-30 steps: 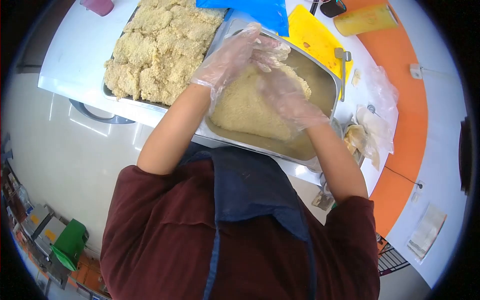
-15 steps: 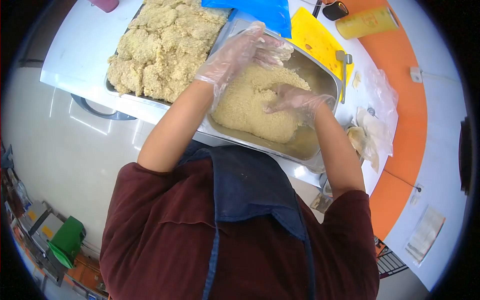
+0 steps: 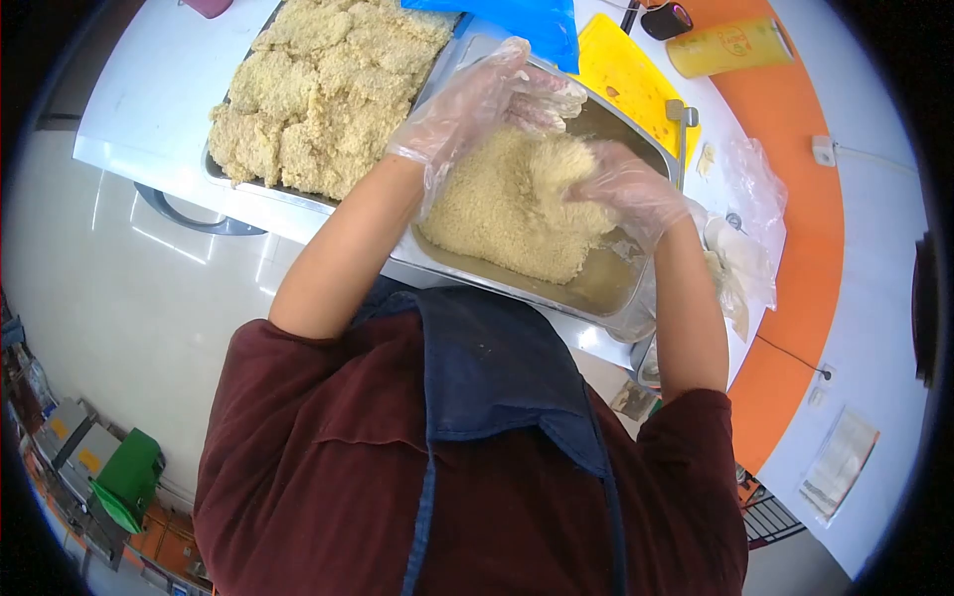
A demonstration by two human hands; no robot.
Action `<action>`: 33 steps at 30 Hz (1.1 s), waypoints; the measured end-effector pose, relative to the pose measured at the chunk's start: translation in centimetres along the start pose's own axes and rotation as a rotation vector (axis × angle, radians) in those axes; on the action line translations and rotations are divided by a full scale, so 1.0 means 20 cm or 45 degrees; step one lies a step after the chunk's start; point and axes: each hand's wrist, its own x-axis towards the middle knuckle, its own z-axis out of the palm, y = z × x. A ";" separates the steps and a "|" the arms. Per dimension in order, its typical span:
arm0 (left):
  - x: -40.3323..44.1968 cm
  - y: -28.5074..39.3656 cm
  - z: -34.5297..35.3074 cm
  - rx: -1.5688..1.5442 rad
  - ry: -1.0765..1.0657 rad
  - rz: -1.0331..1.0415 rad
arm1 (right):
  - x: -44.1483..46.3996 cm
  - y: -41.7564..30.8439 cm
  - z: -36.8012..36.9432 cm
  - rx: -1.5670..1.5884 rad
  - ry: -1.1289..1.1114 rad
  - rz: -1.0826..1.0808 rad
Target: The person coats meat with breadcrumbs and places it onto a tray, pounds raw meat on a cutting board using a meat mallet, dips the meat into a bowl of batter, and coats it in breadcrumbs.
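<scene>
A metal tray (image 3: 606, 298) holds a heap of pale yellow breadcrumbs (image 3: 507, 219). Both my hands wear clear plastic gloves. My left hand (image 3: 507, 94) is over the far left part of the tray, fingers stretched out and dusted with crumbs, holding nothing that I can see. At the right side of the heap, my right hand (image 3: 631, 189) has its fingers curled into a raised mass of crumbs. That mass is slightly blurred, and the fingertips are partly hidden in it. Whether anything lies under the crumbs is hidden.
Left of the crumbs stands another tray full of breaded pieces (image 3: 318, 94). A blue plastic bag (image 3: 527, 25) and a yellow board (image 3: 626, 79) lie behind. A metal-handled tool (image 3: 682, 124), a yellow roll (image 3: 730, 45) and crumpled clear plastic (image 3: 750, 199) are to the right.
My right hand has moved up and slightly right, lifting crumbs toward the heap's middle and baring some tray bottom at the right. My left hand has hardly moved.
</scene>
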 end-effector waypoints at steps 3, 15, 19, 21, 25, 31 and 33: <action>0.06 -0.07 -0.07 -0.007 -0.092 0.027 | -0.05 -0.15 0.01 -0.607 0.270 -0.146; 0.03 -0.01 -0.01 0.059 0.054 -0.030 | -0.28 -0.04 0.14 -0.985 -0.202 0.283; 0.04 -0.07 -0.05 0.024 -0.054 0.014 | -0.27 0.00 0.31 -0.794 -0.400 0.344; 0.03 -0.07 -0.05 0.010 -0.068 0.009 | -0.26 0.03 0.40 -0.686 -0.290 0.273; 0.01 -0.05 -0.03 -0.040 -0.072 0.063 | -0.23 -0.04 0.45 -0.511 -0.248 0.148; -0.01 -0.02 -0.01 -0.038 -0.024 0.034 | -0.14 0.05 0.37 -0.336 0.360 -0.448; 0.01 -0.04 -0.04 -0.030 -0.067 0.044 | -0.07 0.10 0.35 -0.485 0.470 -0.575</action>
